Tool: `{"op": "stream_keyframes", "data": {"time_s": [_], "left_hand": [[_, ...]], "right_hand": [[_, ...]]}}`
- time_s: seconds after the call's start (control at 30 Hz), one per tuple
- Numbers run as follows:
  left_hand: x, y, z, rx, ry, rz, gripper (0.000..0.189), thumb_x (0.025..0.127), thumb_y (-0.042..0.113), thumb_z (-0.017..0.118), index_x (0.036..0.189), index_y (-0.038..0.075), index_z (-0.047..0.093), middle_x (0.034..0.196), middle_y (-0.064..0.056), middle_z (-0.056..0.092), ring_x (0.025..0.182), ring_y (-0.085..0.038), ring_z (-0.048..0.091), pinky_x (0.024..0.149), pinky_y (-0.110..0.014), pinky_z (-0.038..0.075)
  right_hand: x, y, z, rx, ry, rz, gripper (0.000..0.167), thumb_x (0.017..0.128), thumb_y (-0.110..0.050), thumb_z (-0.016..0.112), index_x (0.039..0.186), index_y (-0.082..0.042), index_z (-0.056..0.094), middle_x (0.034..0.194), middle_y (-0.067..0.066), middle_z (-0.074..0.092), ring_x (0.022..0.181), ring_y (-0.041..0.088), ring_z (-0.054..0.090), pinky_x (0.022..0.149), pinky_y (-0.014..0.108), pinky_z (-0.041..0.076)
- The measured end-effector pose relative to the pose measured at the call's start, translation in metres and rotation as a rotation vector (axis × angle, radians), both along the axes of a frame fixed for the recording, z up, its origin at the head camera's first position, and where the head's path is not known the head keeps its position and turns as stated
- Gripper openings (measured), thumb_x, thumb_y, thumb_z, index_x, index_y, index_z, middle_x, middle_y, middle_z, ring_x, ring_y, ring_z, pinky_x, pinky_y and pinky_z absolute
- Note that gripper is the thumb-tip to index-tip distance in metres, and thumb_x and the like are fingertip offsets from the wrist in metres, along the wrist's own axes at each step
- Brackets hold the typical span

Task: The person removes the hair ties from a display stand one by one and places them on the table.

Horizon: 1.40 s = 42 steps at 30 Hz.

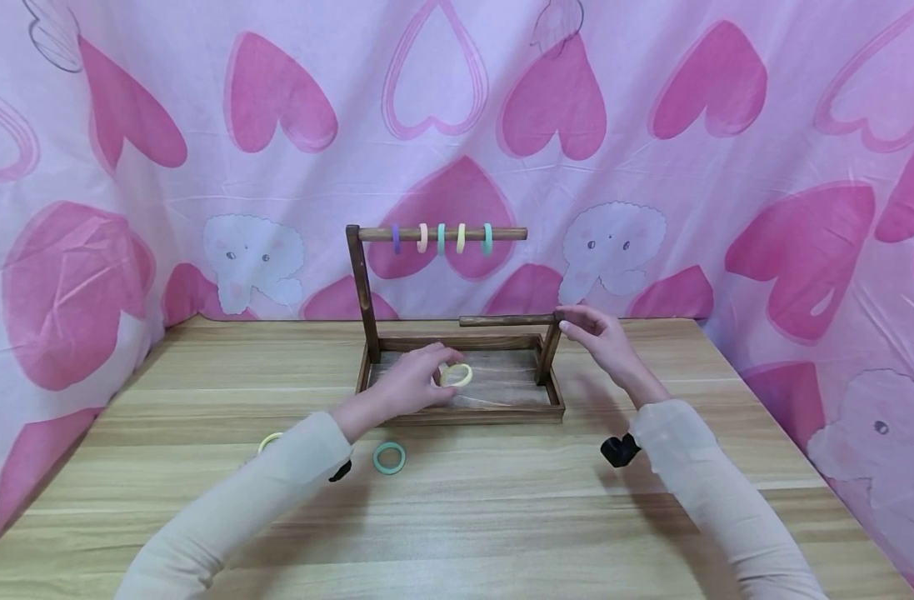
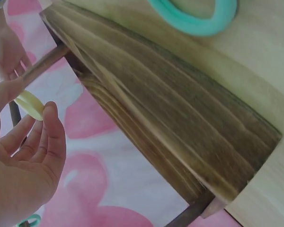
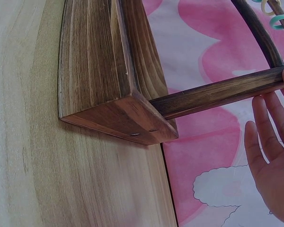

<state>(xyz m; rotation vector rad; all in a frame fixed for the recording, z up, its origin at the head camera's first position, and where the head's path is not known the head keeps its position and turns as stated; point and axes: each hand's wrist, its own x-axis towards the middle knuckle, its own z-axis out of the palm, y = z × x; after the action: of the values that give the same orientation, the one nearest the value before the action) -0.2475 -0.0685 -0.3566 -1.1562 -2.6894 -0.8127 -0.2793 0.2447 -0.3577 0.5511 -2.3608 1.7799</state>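
Observation:
My left hand (image 1: 415, 379) pinches a pale yellow ring (image 1: 467, 377) between thumb and fingers, over the tray of a dark wooden rack (image 1: 464, 416). In the left wrist view the same ring (image 2: 31, 105) shows edge-on at the fingertips. My right hand (image 1: 602, 337) holds the top of the rack's short post (image 1: 549, 354), where the lower bar (image 1: 505, 320) joins it. The right wrist view shows the thumb and fingers at that post's upper end. On the taller upper bar (image 1: 512, 234) hang several rings: purple, pink, yellow and green, including a green ring (image 1: 487, 240).
A green ring (image 1: 389, 458) lies on the wooden table (image 1: 486, 517) in front of the rack. Another yellow ring (image 1: 269, 440) is partly hidden by the left sleeve. A pink heart-print curtain (image 1: 442, 192) hangs behind the table and at both sides.

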Motion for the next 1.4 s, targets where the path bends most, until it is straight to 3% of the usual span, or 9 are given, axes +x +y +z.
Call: {"op": "stream_keyframes", "data": {"time_s": [0.23, 0.63, 0.8, 1.07, 1.23, 1.4], "left_hand": [[0.009, 0.004, -0.005, -0.027, 0.047, -0.069, 0.039, 0.076, 0.021, 0.069, 0.111, 0.008, 0.057, 0.099, -0.002, 0.056, 0.069, -0.010, 0.053, 0.060, -0.022, 0.042], [0.022, 0.006, -0.014, -0.087, 0.045, -0.178, 0.040, 0.077, 0.021, 0.068, 0.113, 0.008, 0.058, 0.094, 0.000, 0.054, 0.067, -0.008, 0.047, 0.060, -0.021, 0.039], [0.026, 0.006, -0.021, -0.157, 0.102, -0.177, 0.040, 0.076, 0.024, 0.068, 0.113, 0.011, 0.059, 0.096, 0.003, 0.056, 0.074, -0.008, 0.049, 0.062, -0.023, 0.040], [0.033, 0.005, -0.028, -0.236, 0.115, -0.177, 0.039, 0.075, 0.026, 0.069, 0.110, 0.013, 0.060, 0.100, 0.005, 0.056, 0.090, -0.011, 0.053, 0.072, -0.028, 0.044], [0.035, 0.002, -0.034, -0.238, 0.086, -0.197, 0.038, 0.072, 0.025, 0.071, 0.107, 0.013, 0.061, 0.096, 0.005, 0.056, 0.088, -0.010, 0.053, 0.072, -0.027, 0.044], [0.037, 0.000, -0.038, -0.251, 0.044, -0.201, 0.039, 0.073, 0.026, 0.070, 0.108, 0.011, 0.061, 0.096, 0.005, 0.056, 0.085, -0.009, 0.053, 0.072, -0.025, 0.043]], "right_hand": [[0.001, -0.001, 0.001, -0.019, -0.004, 0.006, 0.039, 0.088, -0.016, 0.055, 0.119, 0.005, 0.050, 0.110, 0.001, 0.058, 0.099, 0.008, 0.052, 0.081, 0.025, 0.042], [0.002, -0.001, 0.002, -0.014, 0.004, 0.003, 0.038, 0.088, -0.016, 0.055, 0.119, 0.005, 0.050, 0.110, 0.001, 0.058, 0.098, 0.008, 0.053, 0.080, 0.023, 0.042], [0.000, -0.001, 0.001, -0.017, 0.006, 0.005, 0.038, 0.088, -0.017, 0.056, 0.119, 0.005, 0.050, 0.108, -0.001, 0.058, 0.097, 0.009, 0.053, 0.080, 0.023, 0.043], [0.006, -0.004, 0.007, -0.005, -0.006, 0.002, 0.038, 0.088, -0.015, 0.055, 0.120, 0.006, 0.049, 0.110, 0.001, 0.057, 0.097, 0.007, 0.053, 0.081, 0.025, 0.043], [0.018, -0.012, 0.020, 0.008, -0.017, -0.003, 0.036, 0.089, -0.009, 0.052, 0.120, 0.010, 0.047, 0.111, 0.005, 0.056, 0.096, 0.005, 0.052, 0.086, 0.037, 0.040], [0.017, -0.011, 0.019, 0.013, -0.023, -0.009, 0.038, 0.089, -0.010, 0.052, 0.121, 0.010, 0.046, 0.113, 0.007, 0.056, 0.096, 0.004, 0.052, 0.085, 0.031, 0.041]]}}
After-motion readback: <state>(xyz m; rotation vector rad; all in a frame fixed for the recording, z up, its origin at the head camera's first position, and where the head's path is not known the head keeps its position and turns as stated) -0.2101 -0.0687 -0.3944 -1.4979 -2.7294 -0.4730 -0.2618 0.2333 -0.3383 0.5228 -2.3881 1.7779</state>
